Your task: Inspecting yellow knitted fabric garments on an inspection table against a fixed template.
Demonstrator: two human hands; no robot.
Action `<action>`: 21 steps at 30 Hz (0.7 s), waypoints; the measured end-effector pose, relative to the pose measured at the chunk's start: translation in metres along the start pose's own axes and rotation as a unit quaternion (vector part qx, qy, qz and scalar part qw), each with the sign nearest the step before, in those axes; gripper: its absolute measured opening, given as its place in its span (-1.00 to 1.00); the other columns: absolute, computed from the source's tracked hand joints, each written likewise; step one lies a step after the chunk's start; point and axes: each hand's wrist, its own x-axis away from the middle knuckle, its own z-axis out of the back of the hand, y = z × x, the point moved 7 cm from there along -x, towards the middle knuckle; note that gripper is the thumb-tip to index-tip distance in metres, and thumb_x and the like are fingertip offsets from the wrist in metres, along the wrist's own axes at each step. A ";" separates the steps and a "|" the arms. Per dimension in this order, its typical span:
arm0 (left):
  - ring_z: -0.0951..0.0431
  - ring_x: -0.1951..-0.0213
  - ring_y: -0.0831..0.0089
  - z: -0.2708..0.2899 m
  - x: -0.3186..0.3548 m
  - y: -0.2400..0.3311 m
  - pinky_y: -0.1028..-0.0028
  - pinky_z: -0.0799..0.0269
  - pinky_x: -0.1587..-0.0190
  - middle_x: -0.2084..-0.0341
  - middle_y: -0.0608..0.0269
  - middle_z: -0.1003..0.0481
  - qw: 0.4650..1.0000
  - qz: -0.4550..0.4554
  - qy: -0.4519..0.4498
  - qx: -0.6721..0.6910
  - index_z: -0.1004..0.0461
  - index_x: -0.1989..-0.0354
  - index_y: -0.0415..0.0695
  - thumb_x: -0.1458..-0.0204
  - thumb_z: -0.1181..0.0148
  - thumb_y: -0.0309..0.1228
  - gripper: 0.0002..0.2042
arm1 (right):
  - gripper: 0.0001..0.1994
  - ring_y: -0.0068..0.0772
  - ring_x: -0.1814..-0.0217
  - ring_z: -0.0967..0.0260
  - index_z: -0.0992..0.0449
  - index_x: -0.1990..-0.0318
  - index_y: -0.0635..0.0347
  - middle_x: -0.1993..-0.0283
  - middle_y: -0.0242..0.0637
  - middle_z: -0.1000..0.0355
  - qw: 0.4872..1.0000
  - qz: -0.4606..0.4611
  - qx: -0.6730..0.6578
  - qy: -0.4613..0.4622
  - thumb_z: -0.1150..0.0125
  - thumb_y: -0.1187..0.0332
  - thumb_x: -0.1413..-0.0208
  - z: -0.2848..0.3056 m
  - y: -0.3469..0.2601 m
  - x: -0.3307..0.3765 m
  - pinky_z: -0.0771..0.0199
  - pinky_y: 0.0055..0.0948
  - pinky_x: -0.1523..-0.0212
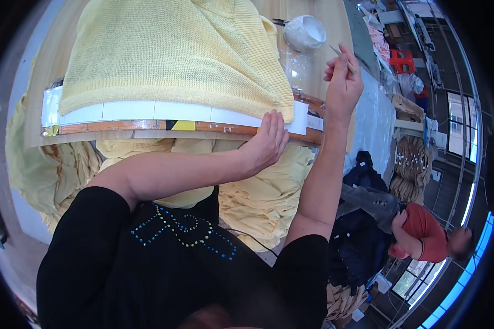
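Observation:
A pale yellow knitted garment (170, 60) lies spread on the table, its ribbed hem along a white strip (182, 111). The strip is marked with thin cross lines and rests on an orange-brown wooden bar (132, 128) at the near table edge. My left hand (266, 141) lies with its fingers stretched out on the garment's near right corner. Raised to the right of that corner, my right hand (346, 82) pinches a thin, pencil-like tool (335, 50) with its tip pointing up and left. A white-smeared pot (304, 33) stands just beyond the tool.
Piles of yellow knitwear (258, 192) hang or lie below the near table edge, also at the left. A small dark tool (280, 22) lies beside the pot. To the right are dark garments (359, 241), a red stool (402, 61) and another person (422, 230) in red.

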 end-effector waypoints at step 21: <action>-0.19 -0.11 -0.22 0.000 -0.005 0.013 -0.04 -0.07 -0.14 -0.07 -0.31 -0.19 1.000 -0.017 0.002 0.011 -0.21 -0.08 -0.37 -0.03 0.16 -0.25 -0.50 | -0.78 -0.57 0.36 -0.28 -0.57 0.32 0.21 0.41 -0.41 -0.47 0.978 -0.123 0.095 -0.139 -0.12 0.25 -0.03 -0.030 0.079 -0.110 -0.24 -0.54 0.28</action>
